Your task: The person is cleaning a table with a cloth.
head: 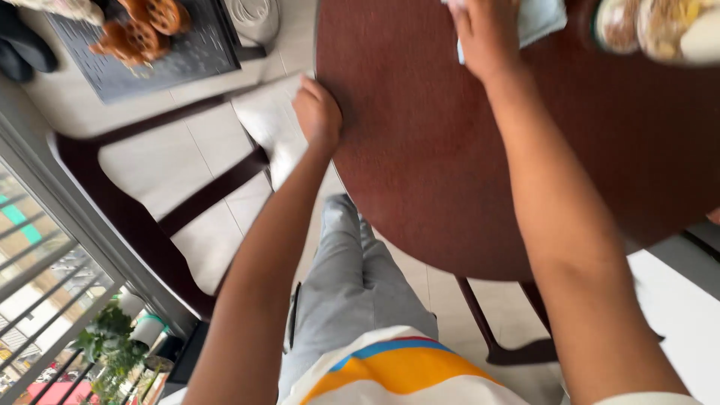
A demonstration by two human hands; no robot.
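Wiping step under way on round dark-red wooden desk (pixel 465 172). Right hand (pixel 486 30) at 12 o'clock, fingers closed over pale blue cloth (pixel 541 19), cloth beneath and beside palm. Left hand (pixel 318 112) curled on desk rim at 10 o'clock, bracing. Next stroke likely needs steady downward pressure.

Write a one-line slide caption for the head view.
Right hand presses a pale blue cloth on the round dark red wooden table; left hand grips its edge.
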